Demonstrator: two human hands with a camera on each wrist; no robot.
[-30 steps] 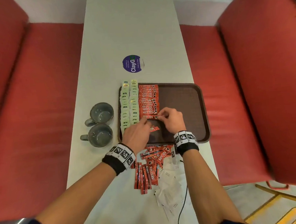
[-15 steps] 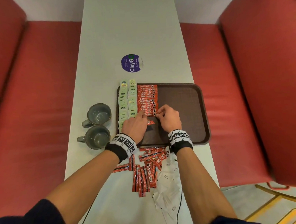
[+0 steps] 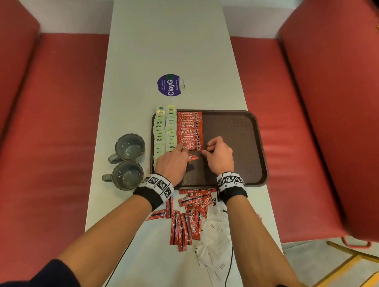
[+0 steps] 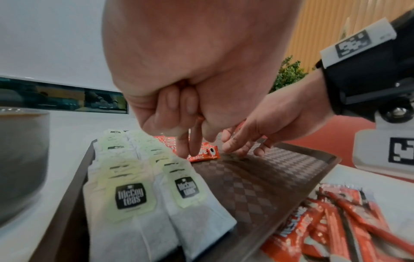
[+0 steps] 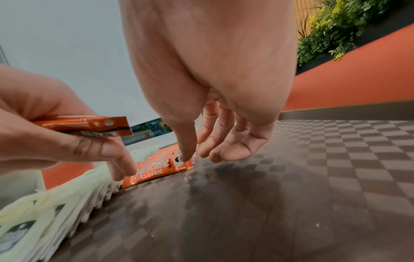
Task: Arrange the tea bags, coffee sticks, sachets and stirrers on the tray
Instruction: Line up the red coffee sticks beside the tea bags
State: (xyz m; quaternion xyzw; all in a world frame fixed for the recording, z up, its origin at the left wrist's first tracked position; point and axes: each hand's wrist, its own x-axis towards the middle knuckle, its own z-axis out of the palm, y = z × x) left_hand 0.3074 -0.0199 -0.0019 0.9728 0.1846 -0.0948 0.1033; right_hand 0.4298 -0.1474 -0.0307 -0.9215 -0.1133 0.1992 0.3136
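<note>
A brown tray [image 3: 232,127] holds two columns of pale green tea bags [image 3: 164,134] and a column of red coffee sticks [image 3: 190,130]. My left hand [image 3: 183,151] grips a few spare coffee sticks [image 5: 89,125] against the palm, and its straight fingers [image 4: 192,143] press the left end of the nearest laid stick [image 5: 156,170]. The right hand [image 3: 207,150] hovers at that stick's right end, thumb tip [image 5: 184,156] touching it, other fingers loose and holding nothing. More coffee sticks [image 3: 193,214] and white sachets [image 3: 215,238] lie loose on the table near me.
Two grey mugs [image 3: 129,147] [image 3: 127,175] stand left of the tray. A round purple sticker [image 3: 168,85] lies beyond it. Red benches [image 3: 48,130] flank the narrow white table [image 3: 167,32]. The tray's right half is bare. A black cable [image 3: 229,270] runs past the sachets.
Both hands slid a little farther up the tray. The stick my right hand was pinching now lies at the near end of the red column, and that hand's fingers have loosened.
</note>
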